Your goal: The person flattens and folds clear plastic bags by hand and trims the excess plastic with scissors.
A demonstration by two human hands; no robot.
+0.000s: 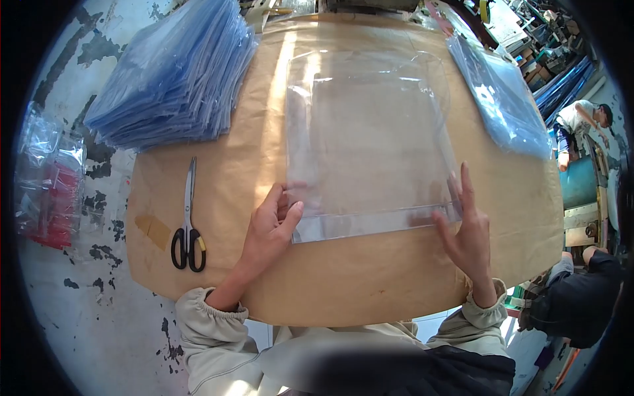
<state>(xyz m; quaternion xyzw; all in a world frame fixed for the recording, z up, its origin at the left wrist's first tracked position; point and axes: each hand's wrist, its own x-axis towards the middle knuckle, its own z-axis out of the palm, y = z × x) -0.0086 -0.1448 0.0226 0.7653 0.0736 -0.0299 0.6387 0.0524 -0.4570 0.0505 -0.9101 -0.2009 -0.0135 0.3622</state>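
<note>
The clear sheet (376, 145) lies flat on the brown table (343, 284), in the middle and straight in front of the person, its near edge slightly tilted and lined by a shinier band. The left hand (269, 221) is at the sheet's lower left corner, thumb and fingers narrow and bent at the edge; whether they pinch the plastic I cannot tell. The right hand (467, 231) is at the lower right corner, index finger pointing up and away, thumb set wide of it and reaching toward the band. Scissors (187, 226) with black handles lie left of the left hand, blades together and pointing away, near a tan patch (153, 231) on the table. A thick stack (172, 79) of bluish plastic sits at the far left, and a lower pile (502, 99) of similar plastic at the far right. Beyond the left edge, clear and red packs (59, 204) rest against the worn, paint-flaked floor (132, 330). On the right side are 2 other people, 1 in a white top (576, 117) and 1 in dark clothes (581, 300).
</note>
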